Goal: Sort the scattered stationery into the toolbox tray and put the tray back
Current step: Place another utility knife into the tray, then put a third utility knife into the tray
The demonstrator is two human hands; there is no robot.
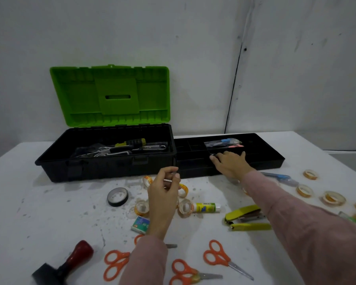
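Scissors (190, 272) nearest; right fingers (216, 159) pinch clip (213, 155) over tray (271, 163); left fingers (173, 178) curled, grip unclear.

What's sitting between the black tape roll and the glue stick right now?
Head view: a clear tape roll, then the left hand crossing the gap, then another clear tape roll.

Divided black tray (264, 154) beside open toolbox (111, 170), scissors (216, 256), tape rolls (333, 199), stapler (245, 212) scattered in front
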